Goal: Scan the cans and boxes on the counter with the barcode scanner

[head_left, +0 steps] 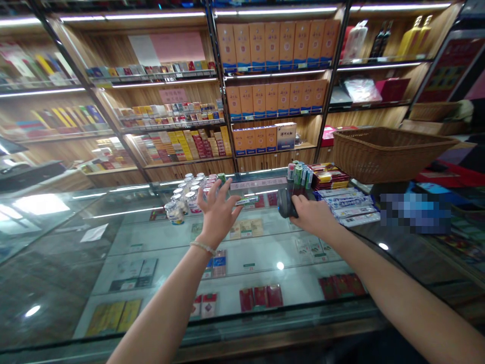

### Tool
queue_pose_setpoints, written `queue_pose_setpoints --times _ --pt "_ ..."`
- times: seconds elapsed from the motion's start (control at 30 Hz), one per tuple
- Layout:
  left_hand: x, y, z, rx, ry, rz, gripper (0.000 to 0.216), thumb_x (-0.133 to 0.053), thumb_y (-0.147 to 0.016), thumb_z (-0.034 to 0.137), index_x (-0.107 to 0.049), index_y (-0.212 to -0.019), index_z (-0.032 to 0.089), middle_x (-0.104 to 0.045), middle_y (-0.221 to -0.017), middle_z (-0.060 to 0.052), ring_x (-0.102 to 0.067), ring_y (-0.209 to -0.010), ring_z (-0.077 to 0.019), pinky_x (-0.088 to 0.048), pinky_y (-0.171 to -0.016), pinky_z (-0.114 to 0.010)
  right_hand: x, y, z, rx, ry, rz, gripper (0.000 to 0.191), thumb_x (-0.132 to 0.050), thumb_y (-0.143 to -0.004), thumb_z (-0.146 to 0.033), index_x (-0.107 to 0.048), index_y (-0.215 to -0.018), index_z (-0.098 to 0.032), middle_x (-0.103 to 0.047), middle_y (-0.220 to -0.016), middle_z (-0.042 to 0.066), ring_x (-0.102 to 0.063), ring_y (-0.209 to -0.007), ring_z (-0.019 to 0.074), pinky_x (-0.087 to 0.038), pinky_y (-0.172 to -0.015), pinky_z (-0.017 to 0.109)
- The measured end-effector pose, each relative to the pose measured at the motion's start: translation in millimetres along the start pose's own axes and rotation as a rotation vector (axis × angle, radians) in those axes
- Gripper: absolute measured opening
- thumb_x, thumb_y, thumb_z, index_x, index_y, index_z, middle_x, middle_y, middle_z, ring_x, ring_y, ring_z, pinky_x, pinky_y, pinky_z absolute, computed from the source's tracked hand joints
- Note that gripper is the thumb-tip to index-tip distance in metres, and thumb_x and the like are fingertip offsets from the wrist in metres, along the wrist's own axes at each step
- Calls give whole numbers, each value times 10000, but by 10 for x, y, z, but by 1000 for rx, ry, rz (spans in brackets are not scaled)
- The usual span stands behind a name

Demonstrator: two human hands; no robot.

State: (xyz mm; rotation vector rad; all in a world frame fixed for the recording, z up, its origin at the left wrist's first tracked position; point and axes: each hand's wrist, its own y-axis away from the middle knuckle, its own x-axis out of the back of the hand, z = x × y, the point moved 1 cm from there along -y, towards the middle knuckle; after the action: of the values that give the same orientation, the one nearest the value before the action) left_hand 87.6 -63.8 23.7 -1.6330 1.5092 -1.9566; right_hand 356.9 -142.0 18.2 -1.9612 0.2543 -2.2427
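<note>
My left hand hovers over the glass counter with fingers spread, just in front of a cluster of small white-capped jars. A thin flat green-and-white item shows at its fingertips; whether the fingers grip it I cannot tell. My right hand is closed around a dark handheld scanner-like device, held near a small stand of green and white packs.
A large wicker basket sits on the counter at right, beside stacked red and yellow boxes and flat blue-white packets. Cigarette packs lie under the glass. Wooden shelves behind hold orange boxes, cartons and bottles.
</note>
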Motion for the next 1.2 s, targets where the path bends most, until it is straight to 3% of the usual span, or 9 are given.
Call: queue_pose_setpoints --times 0.47,0.7,0.8,0.9,1.2 --pt "-22 7 9 10 44 -13 111 -752 -868 344 -739 -965 292 -543 -1572 -66 -369 -1524 -363 -31 -1257 -687 -149 -21 -43 42 -24 -24 319 -569 -905 -384 -581 -1139 -167 -685 -1141 131 -689 -1019 282 -458 -702 330" --pt "-12 11 19 15 35 -33 109 -756 -871 342 -735 -965 291 -532 -1582 -66 -372 -1521 -366 -49 -1250 -697 -201 -26 -28 95 9 105 364 -608 -869 -416 -634 -1106 -140 -660 -1187 170 -578 -1119 326 -460 -917 464" --pt "-16 14 20 11 32 -28 109 -759 -868 339 -735 -963 290 -528 -1585 -62 -375 -1518 -368 -44 -1252 -695 -257 -29 4 117 -9 157 402 -593 -894 -443 -645 -1148 -135 -642 -1282 181 -509 -1249 363 -311 -1120 655" --pt "-15 15 27 6 20 -26 101 -758 -871 336 -737 -958 287 -540 -1575 -66 -388 -1509 -370 -55 -1253 -692 -307 -29 36 133 -41 177 452 -558 -936 -506 -649 -1190 -143 -616 -1363 189 -441 -1347 393 -114 -1161 796" --pt "-6 11 37 19 59 -45 105 -767 -855 310 -744 -957 298 -546 -1570 -59 -399 -1503 -374 -68 -1251 -701 -321 -9 18 141 -67 168 722 -474 -928 -749 -657 -1235 -122 -580 -1440 230 -407 -1424 414 -54 -1175 818"
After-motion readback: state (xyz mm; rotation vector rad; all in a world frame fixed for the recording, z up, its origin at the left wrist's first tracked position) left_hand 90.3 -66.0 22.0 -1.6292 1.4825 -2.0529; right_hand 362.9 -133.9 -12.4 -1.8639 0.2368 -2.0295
